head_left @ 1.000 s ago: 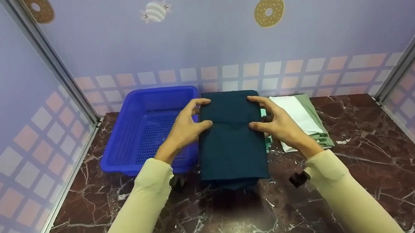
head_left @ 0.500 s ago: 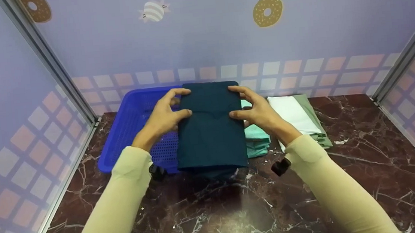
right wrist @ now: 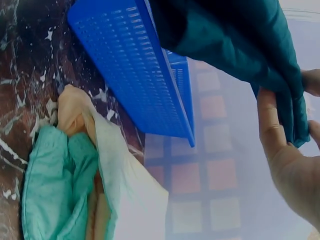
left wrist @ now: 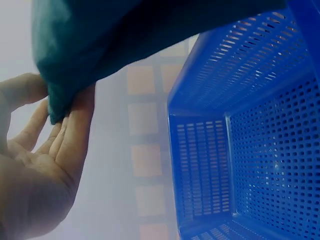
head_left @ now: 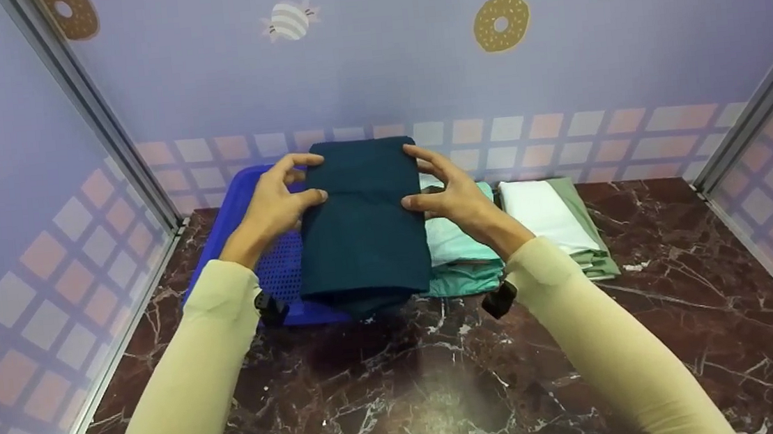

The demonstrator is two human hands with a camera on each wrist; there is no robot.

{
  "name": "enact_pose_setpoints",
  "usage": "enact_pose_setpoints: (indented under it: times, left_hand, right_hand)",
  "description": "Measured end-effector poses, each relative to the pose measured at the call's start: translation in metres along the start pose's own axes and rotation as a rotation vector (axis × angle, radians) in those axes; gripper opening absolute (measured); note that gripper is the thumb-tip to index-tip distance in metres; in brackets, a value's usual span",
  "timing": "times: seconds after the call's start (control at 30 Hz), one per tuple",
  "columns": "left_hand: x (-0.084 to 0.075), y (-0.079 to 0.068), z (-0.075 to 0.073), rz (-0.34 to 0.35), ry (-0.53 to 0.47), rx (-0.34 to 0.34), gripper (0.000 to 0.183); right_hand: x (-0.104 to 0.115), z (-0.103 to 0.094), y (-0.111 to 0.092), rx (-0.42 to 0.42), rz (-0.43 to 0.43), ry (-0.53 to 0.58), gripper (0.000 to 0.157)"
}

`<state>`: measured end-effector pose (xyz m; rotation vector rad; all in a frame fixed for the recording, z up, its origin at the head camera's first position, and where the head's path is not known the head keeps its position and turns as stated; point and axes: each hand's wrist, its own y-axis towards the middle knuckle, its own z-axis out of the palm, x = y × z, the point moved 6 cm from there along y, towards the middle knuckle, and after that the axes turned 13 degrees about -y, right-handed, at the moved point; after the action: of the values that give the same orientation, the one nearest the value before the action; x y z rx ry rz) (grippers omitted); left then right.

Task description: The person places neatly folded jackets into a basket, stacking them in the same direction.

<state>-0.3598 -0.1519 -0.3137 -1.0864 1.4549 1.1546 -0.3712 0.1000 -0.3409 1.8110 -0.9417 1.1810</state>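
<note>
A dark teal folded cloth (head_left: 366, 226) hangs in the air between both hands, overlapping the right part of the blue basket (head_left: 286, 264) in the head view. My left hand (head_left: 270, 203) pinches its left edge between thumb and fingers. At the opposite edge my right hand (head_left: 451, 194) grips it the same way. The left wrist view shows the cloth's corner (left wrist: 60, 95) between the fingers, with the perforated basket (left wrist: 270, 150) below. In the right wrist view the folded layers (right wrist: 280, 95) sit between thumb and fingers, higher than the basket's rim.
Right of the basket lies a mint-green folded cloth stack (head_left: 463, 249). Beyond it are a white folded cloth (head_left: 544, 221) and an olive-green one (head_left: 582, 217). A patterned wall (head_left: 400, 55) closes off the back of the dark marbled table (head_left: 402, 397), with side panels left and right.
Both hands have carried the dark teal cloth leftward and upward in the head view, from beside the basket to over its right part. The mint-green stack has come into sight.
</note>
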Motion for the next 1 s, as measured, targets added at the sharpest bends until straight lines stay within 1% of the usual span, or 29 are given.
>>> enact_pose_setpoints:
  times: [0.1,0.17,0.27,0.33,0.4,0.5,0.53,0.6,0.7,0.77,0.83,0.9,1.0]
  left_hand:
    - [0.001,0.001,-0.009,0.029,-0.034,-0.069,0.046]
    - [0.003,0.002,-0.014,0.033,-0.046,-0.111,0.044]
    - [0.008,0.003,-0.019,-0.003,-0.067,-0.141,0.041]
    - [0.011,0.003,-0.021,-0.034,-0.087,-0.14,0.041]
    - [0.013,0.004,-0.022,-0.051,-0.101,-0.138,0.041]
    - [0.013,0.004,-0.025,-0.045,-0.09,-0.142,0.04]
    - [0.013,0.004,-0.026,-0.042,-0.078,-0.138,0.04]
    - [0.015,0.003,-0.027,-0.054,-0.101,-0.105,0.041]
    - [0.02,0.002,-0.028,-0.095,-0.15,-0.007,0.048]
    - [0.022,0.0,-0.031,-0.123,-0.166,0.06,0.054]
    - [0.023,-0.002,-0.035,-0.132,-0.159,0.105,0.058]
    - [0.022,-0.003,-0.038,-0.11,-0.132,0.117,0.059]
    - [0.022,-0.004,-0.04,-0.072,-0.1,0.115,0.057]
  right_hand:
    - [-0.001,0.007,0.005,0.008,-0.041,0.097,0.078]
    - [-0.004,0.013,0.008,0.014,-0.06,0.175,0.077]
    - [-0.009,0.023,0.01,0.025,-0.067,0.249,0.078]
    - [-0.013,0.03,0.011,0.039,-0.061,0.258,0.08]
    - [-0.016,0.036,0.01,0.052,-0.048,0.23,0.081]
    - [-0.02,0.042,0.008,0.056,-0.028,0.169,0.081]
    - [-0.021,0.043,0.008,0.052,-0.022,0.147,0.081]
    - [-0.023,0.044,0.009,0.032,-0.013,0.111,0.08]
    - [-0.023,0.046,0.011,-0.006,-0.001,0.092,0.079]
    - [-0.024,0.048,0.013,-0.028,0.009,0.09,0.078]
    - [-0.023,0.051,0.015,-0.046,0.023,0.088,0.077]
    - [-0.022,0.054,0.018,-0.059,0.033,0.082,0.075]
    - [-0.019,0.061,0.021,-0.064,0.046,0.081,0.071]
